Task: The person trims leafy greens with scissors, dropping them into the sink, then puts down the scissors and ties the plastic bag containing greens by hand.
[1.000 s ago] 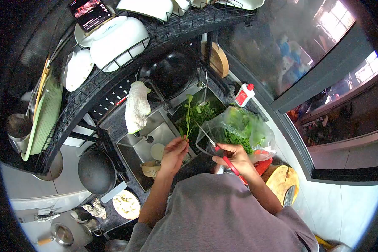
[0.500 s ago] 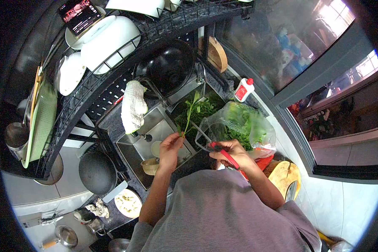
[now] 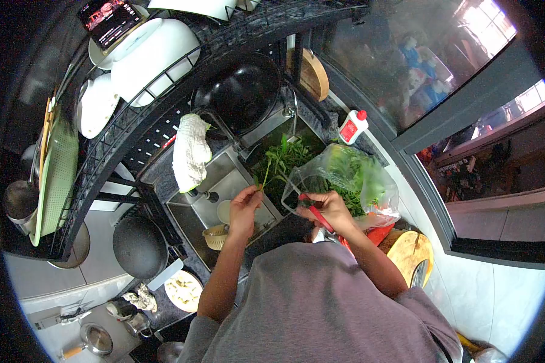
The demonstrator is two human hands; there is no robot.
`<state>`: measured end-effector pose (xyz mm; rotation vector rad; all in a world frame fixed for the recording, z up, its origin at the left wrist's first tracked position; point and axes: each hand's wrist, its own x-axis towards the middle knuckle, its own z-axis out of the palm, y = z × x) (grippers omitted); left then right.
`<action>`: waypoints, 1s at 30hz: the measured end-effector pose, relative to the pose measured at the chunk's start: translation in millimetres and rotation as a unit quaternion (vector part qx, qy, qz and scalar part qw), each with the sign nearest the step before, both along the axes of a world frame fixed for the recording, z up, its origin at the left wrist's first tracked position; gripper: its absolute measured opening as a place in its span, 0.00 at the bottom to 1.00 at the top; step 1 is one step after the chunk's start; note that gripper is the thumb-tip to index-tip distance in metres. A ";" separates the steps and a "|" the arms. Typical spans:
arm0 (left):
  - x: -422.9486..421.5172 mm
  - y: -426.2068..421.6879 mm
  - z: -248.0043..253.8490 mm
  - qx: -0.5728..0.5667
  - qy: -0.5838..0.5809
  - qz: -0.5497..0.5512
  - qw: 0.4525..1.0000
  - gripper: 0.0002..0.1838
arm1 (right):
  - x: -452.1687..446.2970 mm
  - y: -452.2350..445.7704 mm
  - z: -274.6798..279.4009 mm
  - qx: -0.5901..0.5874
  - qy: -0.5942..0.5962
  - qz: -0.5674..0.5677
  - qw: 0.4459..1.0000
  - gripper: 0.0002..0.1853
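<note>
My left hand [image 3: 244, 209] pinches the lower end of a thin green leafy stem [image 3: 265, 175] over the divider between the sink's two basins. The stem points away from me, and its leaves overlap the pile of cut greens [image 3: 292, 152] in the right basin. In my right hand [image 3: 334, 213] is a pair of red-handled scissors [image 3: 315, 212], its blades reaching up and left near the stem; whether they touch it I cannot tell. Just beyond that hand lies a clear plastic bag [image 3: 330, 158] full of leafy greens [image 3: 357, 178].
In the left basin [image 3: 191, 221] are a cream basket [image 3: 214, 238] and a pale bowl. A white cloth [image 3: 191, 151] hangs by the faucet. A white bottle with a red cap [image 3: 353, 127] stands at the back right. Left are a dish rack [image 3: 163, 91] and a black pan [image 3: 140, 248].
The leafy top of the held stem has dropped lower toward the pile in the basin. My right hand and the scissors have shifted slightly up and left.
</note>
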<state>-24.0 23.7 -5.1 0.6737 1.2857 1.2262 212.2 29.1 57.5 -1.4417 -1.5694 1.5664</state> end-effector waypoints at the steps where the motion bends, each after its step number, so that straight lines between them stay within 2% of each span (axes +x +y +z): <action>1: -0.4 1.2 0.7 -0.001 0.000 0.002 1.000 0.11 | -1.2 -0.3 1.7 -0.001 0.000 0.002 1.000 0.21; 3: -1.0 3.0 2.5 0.027 0.041 0.022 0.999 0.10 | -3.8 -4.2 10.5 0.165 -0.158 -0.051 0.972 0.24; 4: -0.8 3.7 2.7 0.026 0.040 0.023 0.999 0.10 | -5.2 -6.0 15.4 0.166 -0.205 -0.049 0.963 0.27; 8: 1.6 7.2 3.6 0.035 0.061 0.026 0.997 0.09 | -9.4 -12.2 24.9 0.166 -0.270 0.000 0.948 0.26; 17: 6.7 9.0 7.7 0.062 0.077 0.032 0.995 0.10 | -19.3 -4.0 22.1 0.203 -0.337 0.026 0.919 0.23; 19: 6.3 10.4 4.8 0.072 0.066 0.037 0.994 0.10 | -17.2 -2.5 10.3 0.212 -0.337 0.025 0.917 0.22; 21: 4.2 13.6 2.6 0.078 0.116 0.026 0.990 0.10 | -14.6 -2.3 7.5 0.225 -0.336 0.025 0.914 0.22; 23: 3.3 15.0 1.1 0.091 0.106 0.039 0.989 0.10 | -13.3 -6.9 9.9 0.157 -0.230 -0.030 0.960 0.21; 24: 3.8 14.5 0.2 0.101 0.095 0.048 0.989 0.09 | -10.6 -7.3 18.5 0.138 -0.169 -0.012 0.976 0.24; 25: 4.5 15.4 -1.0 0.100 0.095 0.049 0.989 0.09 | -8.7 -8.9 14.1 0.137 -0.170 -0.011 0.976 0.24; 27: 7.3 19.0 -3.5 0.132 0.095 0.054 0.985 0.09 | -5.0 -14.7 -5.3 0.062 -0.007 0.017 0.998 0.26; 30: 10.3 22.4 -6.2 0.116 0.075 0.054 0.989 0.08 | -5.6 -17.3 -18.1 0.040 -0.015 0.028 0.999 0.26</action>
